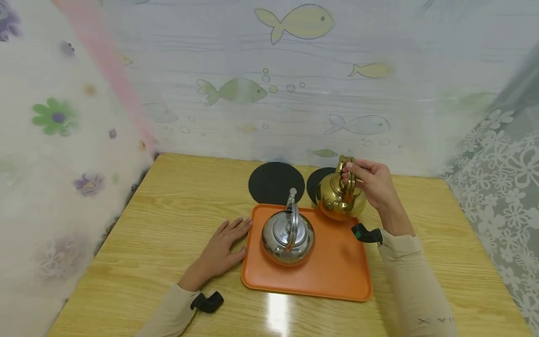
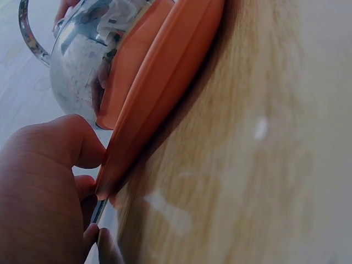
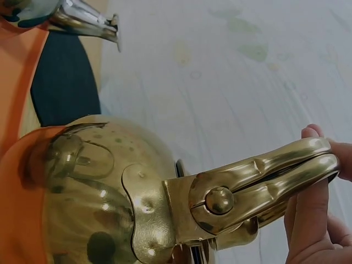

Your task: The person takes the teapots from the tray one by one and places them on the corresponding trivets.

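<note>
Right hand [image 1: 376, 183]: I log grip curled round gold kettle [image 1: 339, 199] handle, kettle at tray [image 1: 337, 276] far corner, contact unclear | Left hand [image 1: 223, 250]: fingers flat on tabletop [image 1: 168, 224], steadying tray | Silver kettle [image 1: 287, 236] on tray; mats [image 1: 275, 182] vacant.

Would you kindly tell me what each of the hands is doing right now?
Left hand: open, flat on the table, fingers touching the orange tray.
Right hand: gripping the gold kettle by its handle.
</note>
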A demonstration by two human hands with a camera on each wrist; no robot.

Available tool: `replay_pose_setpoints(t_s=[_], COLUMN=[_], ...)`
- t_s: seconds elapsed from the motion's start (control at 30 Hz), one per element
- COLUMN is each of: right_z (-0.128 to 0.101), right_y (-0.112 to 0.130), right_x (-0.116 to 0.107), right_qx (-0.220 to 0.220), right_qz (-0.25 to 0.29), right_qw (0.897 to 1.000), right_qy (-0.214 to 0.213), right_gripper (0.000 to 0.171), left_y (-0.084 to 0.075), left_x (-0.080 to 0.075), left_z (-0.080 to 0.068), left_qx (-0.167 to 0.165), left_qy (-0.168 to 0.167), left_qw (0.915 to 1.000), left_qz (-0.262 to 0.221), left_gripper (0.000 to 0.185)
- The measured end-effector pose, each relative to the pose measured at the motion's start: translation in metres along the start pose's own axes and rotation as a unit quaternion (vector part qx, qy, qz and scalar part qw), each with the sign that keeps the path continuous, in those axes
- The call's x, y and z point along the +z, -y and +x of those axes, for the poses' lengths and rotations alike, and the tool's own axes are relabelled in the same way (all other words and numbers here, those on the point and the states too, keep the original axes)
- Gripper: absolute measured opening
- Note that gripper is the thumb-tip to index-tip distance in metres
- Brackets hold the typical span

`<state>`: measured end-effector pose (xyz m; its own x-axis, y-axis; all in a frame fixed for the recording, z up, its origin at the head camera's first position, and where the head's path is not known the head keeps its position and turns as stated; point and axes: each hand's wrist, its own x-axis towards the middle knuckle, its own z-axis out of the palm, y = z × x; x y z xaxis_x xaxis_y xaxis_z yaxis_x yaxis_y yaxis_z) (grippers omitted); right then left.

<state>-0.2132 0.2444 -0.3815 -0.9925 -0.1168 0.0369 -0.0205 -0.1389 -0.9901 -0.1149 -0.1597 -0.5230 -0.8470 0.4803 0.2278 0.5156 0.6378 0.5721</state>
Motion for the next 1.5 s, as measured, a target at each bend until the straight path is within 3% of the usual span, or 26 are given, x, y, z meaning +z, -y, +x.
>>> replay_pose_setpoints(t_s=[0.1,0.3,0.53,0.8,1.23,1.5], right_z=[0.001,0.005,0.011,0.017,0.026,0.033], right_y=[0.000,0.000,-0.001,-0.002,-0.007,-0.011], right_x=[-0.001,-0.001,-0.002,-0.002,-0.005,0.001], right_qx=[-0.001,-0.001,-0.003,0.003,0.009,0.022], right_qz=[0.003,0.012,0.021,-0.029,-0.044,0.014], right_qw=[1.000,1.000,1.000,0.999,0.999,1.000], right_qy=[-0.002,-0.005,-0.006,-0.018,-0.018,-0.007], right_gripper=[0.020,0.037,0.013,0.064,0.065,0.067], left_y=[0.000,0.000,0.002,0.003,0.001,0.000], left_x=[-0.001,-0.001,0.000,0.001,-0.003,-0.002], left_z=[0.001,0.001,-0.001,-0.002,0.000,0.001], left_qx=[0.000,-0.002,-0.005,-0.007,0.006,-0.002], left_qy=[0.001,0.001,0.000,-0.001,-0.008,0.001], left_qw=[1.0000,1.0000,1.0000,1.0000,0.9999,1.0000], left_qz=[0.003,0.002,0.002,-0.002,0.007,0.001], left_gripper=[0.061,0.061,0.061,0.061,0.061,0.060])
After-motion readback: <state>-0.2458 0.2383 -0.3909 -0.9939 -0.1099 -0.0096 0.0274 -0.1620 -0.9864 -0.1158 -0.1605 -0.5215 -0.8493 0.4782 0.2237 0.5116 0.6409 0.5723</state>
